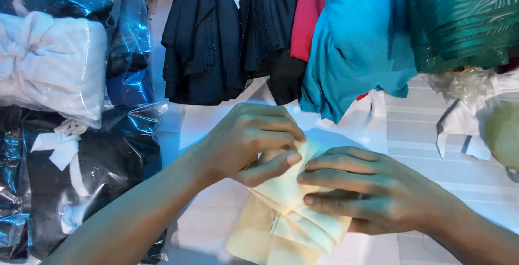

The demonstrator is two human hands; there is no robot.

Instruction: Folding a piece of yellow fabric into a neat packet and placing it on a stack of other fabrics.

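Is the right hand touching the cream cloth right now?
Touching. The head view shows the right hand lying flat on the folded cream cloth, fingertips pressed into its folds, while the left hand pinches the cloth's top edge.

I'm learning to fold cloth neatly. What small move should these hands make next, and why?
Probably press the fold flat: the left hand pinches the top of the cream cloth while the right hand lies on its layers, which look loose and uneven at the lower edge.
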